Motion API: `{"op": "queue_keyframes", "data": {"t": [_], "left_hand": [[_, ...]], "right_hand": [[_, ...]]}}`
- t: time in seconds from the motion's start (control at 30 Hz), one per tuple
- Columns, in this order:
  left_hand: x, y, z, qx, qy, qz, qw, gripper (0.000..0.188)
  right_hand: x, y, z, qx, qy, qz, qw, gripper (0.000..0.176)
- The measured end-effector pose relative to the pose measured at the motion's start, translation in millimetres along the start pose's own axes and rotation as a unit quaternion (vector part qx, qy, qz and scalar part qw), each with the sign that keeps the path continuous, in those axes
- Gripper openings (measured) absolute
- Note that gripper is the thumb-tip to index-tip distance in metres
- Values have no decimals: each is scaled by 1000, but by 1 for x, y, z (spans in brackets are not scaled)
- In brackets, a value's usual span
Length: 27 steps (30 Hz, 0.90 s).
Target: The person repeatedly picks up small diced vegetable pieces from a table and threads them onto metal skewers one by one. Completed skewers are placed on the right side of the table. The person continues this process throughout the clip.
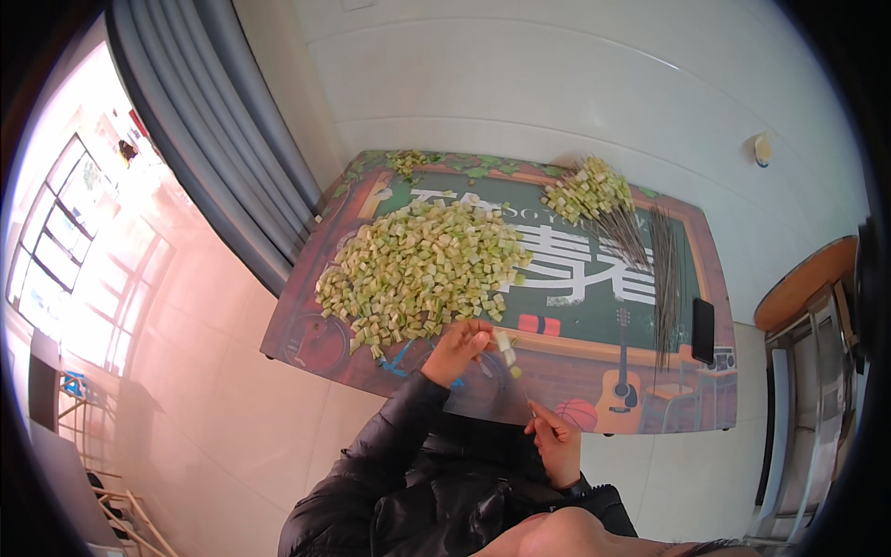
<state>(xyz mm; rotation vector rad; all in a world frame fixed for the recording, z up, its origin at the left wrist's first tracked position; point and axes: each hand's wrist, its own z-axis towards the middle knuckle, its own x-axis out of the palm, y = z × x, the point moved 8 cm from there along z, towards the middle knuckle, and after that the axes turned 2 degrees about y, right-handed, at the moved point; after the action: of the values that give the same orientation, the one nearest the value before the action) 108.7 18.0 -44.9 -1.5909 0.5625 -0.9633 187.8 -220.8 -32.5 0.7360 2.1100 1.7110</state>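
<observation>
My right hand (pixel 553 438) pinches the lower end of a thin skewer (pixel 523 391) over the table's near edge. Several pale-green cut vegetable pieces (pixel 506 350) are threaded towards its upper end. The fingers of my left hand (pixel 461 348) are drawn together at the topmost piece; what lies between the fingertips is partly hidden. Just beyond that hand spreads a large heap of chopped vegetable stalk (pixel 424 268). Filled skewers (pixel 592 189) lie stacked at the far right, their bare ends pointing towards me. Beside them is a bundle of bare skewers (pixel 666 278).
The printed tabletop (pixel 592 341) bears large writing and pictures. A black smartphone (pixel 703 331) lies by its right edge, and a small pile of scraps (pixel 407 161) at the far left corner. A grey curtain (pixel 202 132) hangs left; a round wooden board (pixel 804 285) stands right.
</observation>
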Motion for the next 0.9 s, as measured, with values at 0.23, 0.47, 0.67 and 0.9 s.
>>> {"op": "queue_keyframes", "data": {"t": [0.23,0.47,0.67,0.9], "left_hand": [[-13,-40,57,144,-94,588,791,15],[8,-27,103,207,-52,677,704,10],[8,-23,109,191,-24,690,698,14],[-12,-48,66,106,-38,169,979,13]], "right_hand": [[-25,6,-1,-33,-69,80,994,31],[-26,11,-4,-41,-70,65,995,32],[-26,13,-5,-24,-65,80,994,32],[-19,9,-5,-25,-38,43,998,31]]}}
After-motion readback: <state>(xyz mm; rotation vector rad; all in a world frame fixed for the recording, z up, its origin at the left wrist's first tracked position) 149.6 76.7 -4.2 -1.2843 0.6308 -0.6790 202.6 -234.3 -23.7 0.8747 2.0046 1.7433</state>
